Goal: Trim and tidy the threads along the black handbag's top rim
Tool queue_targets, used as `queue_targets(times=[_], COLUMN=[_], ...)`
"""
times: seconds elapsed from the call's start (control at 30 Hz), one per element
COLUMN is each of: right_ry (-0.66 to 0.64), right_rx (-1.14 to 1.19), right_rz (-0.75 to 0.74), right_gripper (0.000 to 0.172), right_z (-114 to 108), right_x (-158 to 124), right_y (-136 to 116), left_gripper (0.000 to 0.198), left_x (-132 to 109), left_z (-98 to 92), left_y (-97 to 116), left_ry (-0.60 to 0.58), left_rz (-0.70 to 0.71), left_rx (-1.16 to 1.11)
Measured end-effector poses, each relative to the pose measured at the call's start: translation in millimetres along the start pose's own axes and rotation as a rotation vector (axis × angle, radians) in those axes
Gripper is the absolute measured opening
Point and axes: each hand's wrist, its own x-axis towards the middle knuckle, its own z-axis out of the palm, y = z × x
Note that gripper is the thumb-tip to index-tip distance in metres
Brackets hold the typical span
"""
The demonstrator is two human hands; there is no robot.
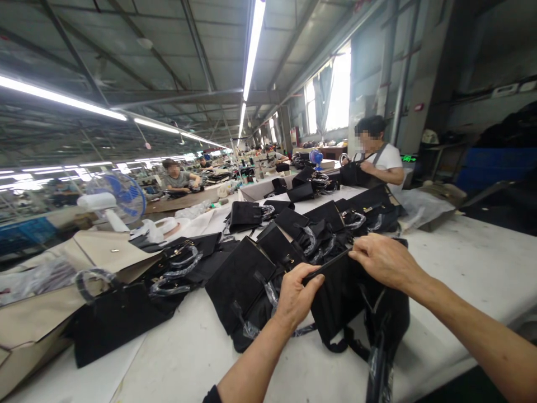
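Note:
A black handbag (335,296) is held up at its edge over the white table, its strap and plastic-wrapped handles hanging toward me. My left hand (297,291) pinches the near left end of that edge, thumb on top. Further along the same edge, my right hand (380,258) grips with curled fingers, some of them hidden. Just left of the held bag lies another black handbag (239,280), its handles wrapped in clear plastic. Behind my hands, several more black bags (293,224) overlap in a pile.
One black handbag (121,316) leans by a beige open bag or carton (42,308) at left. A blue fan (126,196) stands behind. Across the white table (474,263), a person (384,159) handles a black bag; another person (180,178) works further back.

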Motion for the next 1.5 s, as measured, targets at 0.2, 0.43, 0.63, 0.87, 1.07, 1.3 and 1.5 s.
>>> queue_targets(times=[0.2, 0.43, 0.63, 0.87, 1.07, 1.3, 1.5], right_ry=[0.005, 0.009, -0.032, -0.014, 0.029, 0.022, -0.019], right_rx=[-0.012, -0.003, 0.048, 0.107, 0.091, 0.063, 0.017], right_rz=[0.009, 0.006, 0.015, 0.069, 0.098, 0.052, -0.058], right_gripper=[0.025, 0.026, 0.021, 0.009, 0.008, 0.017, 0.021], right_z=[0.9, 2.0, -4.8, -5.4, -4.6, -4.5, -3.1], right_x=[0.8, 1.1, -1.7, -0.6, -1.4, 3.1, 8.6], right_y=[0.3, -0.2, 13.5, 18.8, 19.3, 18.9, 19.2], left_gripper=[0.017, 0.017, 0.017, 0.017, 0.018, 0.019, 0.019], left_x=[0.9, 6.9, 12.5, 12.8, 11.3, 12.0, 10.1], left_z=[3.3, 8.0, 8.2, 7.3, 7.4, 7.1, 8.2], left_y=[1.5, 5.2, 7.7, 7.8, 8.3, 8.7, 6.8], left_ry=[0.047, 0.069, 0.068, 0.064, 0.061, 0.054, 0.049], left_rz=[-0.038, 0.01, 0.031, 0.02, 0.028, 0.029, 0.035], left_rx=[-0.005, 0.236, 0.318, 0.291, 0.276, 0.263, 0.265])
